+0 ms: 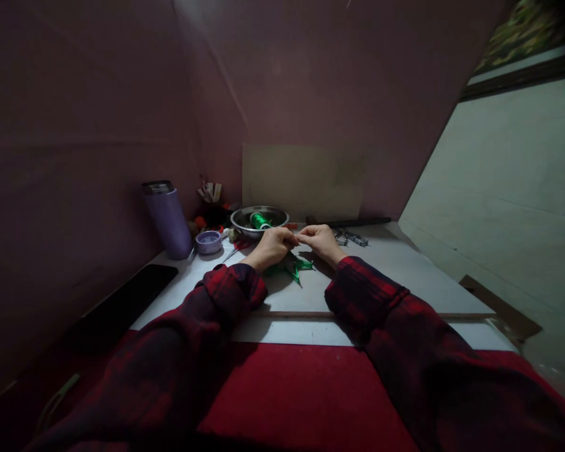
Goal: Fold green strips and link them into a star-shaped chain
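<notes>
My left hand [274, 247] and my right hand [323, 242] meet fingertip to fingertip above the white board [367, 282]. Both are pinched closed; whatever lies between the fingers is too small to make out. Just below them on the board rests a shiny green piece with pointed tips [302, 266], partly covered by my left hand. Behind my left hand, a spool of green thread [260, 221] lies in a metal bowl [239, 228]. Scissors with red handles [238, 247] lie to the left of that hand.
At the left stand a purple tumbler [168, 220] and its purple lid [209, 243], with a black phone-like slab [127, 298] nearer me. Small metal pieces [355, 238] lie right of my right hand, before a dark rod [358, 222]. A cardboard sheet [301, 179] leans behind.
</notes>
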{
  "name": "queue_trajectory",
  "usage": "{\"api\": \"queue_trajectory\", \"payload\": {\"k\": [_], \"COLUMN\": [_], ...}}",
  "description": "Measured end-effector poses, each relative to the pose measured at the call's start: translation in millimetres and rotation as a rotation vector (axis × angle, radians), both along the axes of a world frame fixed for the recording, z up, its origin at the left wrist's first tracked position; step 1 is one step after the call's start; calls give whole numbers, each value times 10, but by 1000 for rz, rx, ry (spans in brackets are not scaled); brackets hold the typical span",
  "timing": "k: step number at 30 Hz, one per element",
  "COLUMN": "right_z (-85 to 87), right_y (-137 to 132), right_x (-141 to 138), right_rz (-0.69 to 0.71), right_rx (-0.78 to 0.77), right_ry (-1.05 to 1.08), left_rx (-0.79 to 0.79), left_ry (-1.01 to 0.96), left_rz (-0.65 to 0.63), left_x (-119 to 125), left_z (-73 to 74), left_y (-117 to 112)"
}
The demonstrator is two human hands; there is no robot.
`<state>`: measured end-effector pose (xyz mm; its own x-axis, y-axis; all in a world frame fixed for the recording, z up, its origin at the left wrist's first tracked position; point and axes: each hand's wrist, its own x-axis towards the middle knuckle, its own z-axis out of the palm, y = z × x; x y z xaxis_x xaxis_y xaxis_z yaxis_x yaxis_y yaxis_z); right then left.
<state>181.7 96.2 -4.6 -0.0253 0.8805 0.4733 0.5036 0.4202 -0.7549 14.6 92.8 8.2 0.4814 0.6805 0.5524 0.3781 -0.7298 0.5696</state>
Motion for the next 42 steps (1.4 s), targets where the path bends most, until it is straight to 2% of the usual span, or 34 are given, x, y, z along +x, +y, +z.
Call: {"api": "queue_trajectory", "payload": {"k": [5, 7, 11, 14, 18, 23, 25, 29, 34, 42], "right_z": [-30, -34, -41, -51, -25, 110, 143, 120, 45, 7], "right_y": [-18, -31, -45, -50, -73, -212, -330, -602, -755, -712], "right_x": [-45, -54, -49, -40, -46, -38, -19, 29, 74, 81], "right_rz": [-28, -48, -78, -86, -33, -8, -16, -45, -38, 51], "right_rx": [-3, -3, -4, -12, -18, 182, 140, 120, 155, 217], "right_ry": [-39, -104, -200, -224, -193, -133, -128, -317, -434, -507], "left_rx": [188, 146, -40, -82, -13, 127, 181, 268, 274, 210], "left_ry": [182, 208, 105, 88, 188, 333, 381, 453, 475, 437], "left_rz": [2, -9, -48, -22, 16, 5, -4, -12, -36, -61], "left_x": [-93, -120, -124, -113, -120, -149, -152, -137, -127, -119], "left_z": [-3, -11, -6, 7, 12, 23, 29, 48, 64, 65], "left_y": [-70, -97, -132, -141, -161, -185, -182, -173, -175, -160]}}
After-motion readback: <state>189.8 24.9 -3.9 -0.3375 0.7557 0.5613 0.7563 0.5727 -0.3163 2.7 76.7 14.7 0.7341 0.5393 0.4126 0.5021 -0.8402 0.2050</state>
